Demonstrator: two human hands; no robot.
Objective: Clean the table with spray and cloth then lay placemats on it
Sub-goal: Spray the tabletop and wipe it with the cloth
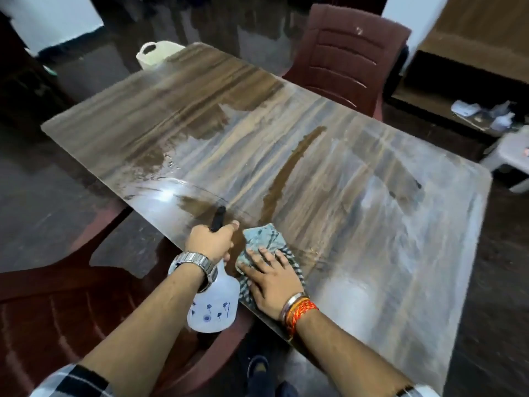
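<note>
My left hand [210, 241] grips the neck of a translucent spray bottle [214, 306] with blue flower prints; its black nozzle [218, 218] points out over the near edge of the table. My right hand [272, 277] lies flat, fingers spread, on a grey-blue checked cloth [263, 234] pressed onto the wooden table [357, 196] close to its near edge. The tabletop is glossy and streaked with wet patches and droplets. No placemats are in view.
A maroon plastic chair [347, 55] stands at the far side and another [71, 305] at the near left under my arm. A cream jug [156, 54] sits beyond the far corner. A white stool [512, 156] and a low shelf with bottles [501, 118] are at right.
</note>
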